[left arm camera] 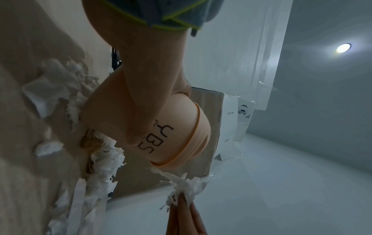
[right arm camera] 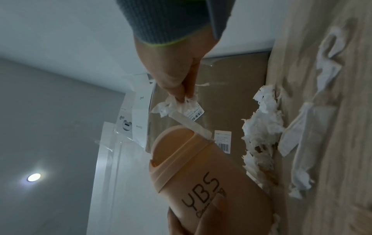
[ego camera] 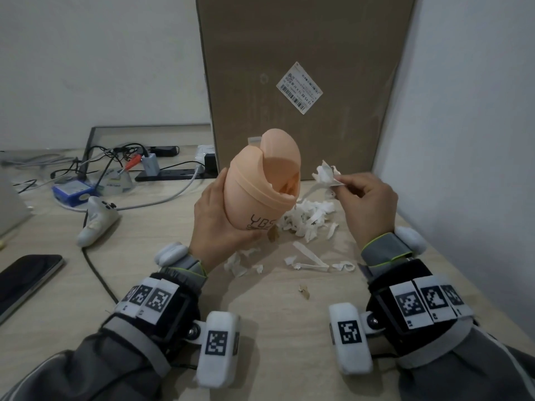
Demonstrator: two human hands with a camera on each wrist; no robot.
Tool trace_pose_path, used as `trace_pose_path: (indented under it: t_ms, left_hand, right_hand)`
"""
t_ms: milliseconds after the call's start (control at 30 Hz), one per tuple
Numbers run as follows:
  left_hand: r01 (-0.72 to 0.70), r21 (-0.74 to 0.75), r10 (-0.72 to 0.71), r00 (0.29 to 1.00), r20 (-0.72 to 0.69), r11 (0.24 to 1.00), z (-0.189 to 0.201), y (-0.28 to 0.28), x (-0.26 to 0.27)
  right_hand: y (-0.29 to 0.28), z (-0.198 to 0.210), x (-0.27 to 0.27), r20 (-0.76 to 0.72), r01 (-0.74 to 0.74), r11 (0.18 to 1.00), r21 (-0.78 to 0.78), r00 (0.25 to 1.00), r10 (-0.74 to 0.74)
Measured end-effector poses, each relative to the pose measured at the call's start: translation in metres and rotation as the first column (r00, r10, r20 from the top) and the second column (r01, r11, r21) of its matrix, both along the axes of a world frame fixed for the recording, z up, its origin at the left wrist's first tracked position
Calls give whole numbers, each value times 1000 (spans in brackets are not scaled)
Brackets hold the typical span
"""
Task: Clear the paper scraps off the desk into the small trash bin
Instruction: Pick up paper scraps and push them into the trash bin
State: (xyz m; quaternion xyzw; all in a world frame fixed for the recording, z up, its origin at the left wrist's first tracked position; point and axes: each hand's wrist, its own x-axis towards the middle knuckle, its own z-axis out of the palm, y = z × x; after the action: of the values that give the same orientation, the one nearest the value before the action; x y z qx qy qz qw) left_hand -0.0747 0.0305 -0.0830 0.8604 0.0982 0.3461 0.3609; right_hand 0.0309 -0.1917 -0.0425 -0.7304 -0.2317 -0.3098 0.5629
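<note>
— Two hands busy?
— Yes. My left hand [ego camera: 215,218] grips the tilted peach bin [ego camera: 262,183] above the bench [ego camera: 260,299]; my right hand [ego camera: 366,201] pinches scraps [ego camera: 325,173] beside its opening. More scraps [ego camera: 308,219] lie beneath.

An office or test-room desk: a pale wood-grain desktop [ego camera: 162,285] set into a white-walled corner, crowded with tangled black cables [ego camera: 115,157], a black power strip [ego camera: 173,174], a dark smartphone [ego camera: 26,280] and a tall brown cardboard shipping box [ego camera: 295,68] bearing a barcode label.
</note>
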Motion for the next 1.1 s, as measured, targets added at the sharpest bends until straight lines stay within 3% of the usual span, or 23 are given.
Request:
trace_pose_path:
  t_ms: [100, 300, 600, 867, 1100]
  left_hand:
    - [15, 30, -14, 1000, -18, 999, 3, -3, -3]
    - [90, 80, -86, 995, -56, 993, 6, -7, -4]
    - [176, 71, -172, 983, -64, 982, 6, -14, -6]
    - [153, 43, -150, 987, -57, 987, 5, -14, -4]
    - [122, 16, -121, 991, -47, 992, 2, -10, -2]
  right_hand:
    - [6, 1, -5, 85, -61, 998, 14, 995, 60]
    - [13, 1, -15, 233, -104, 988, -118, 964, 129]
    - [17, -2, -20, 85, -266, 948, -172, 955, 284]
    - [17, -4, -14, 6, -386, 850, -359, 909, 416]
    - [14, 1, -21, 76, -285, 934, -215, 949, 307]
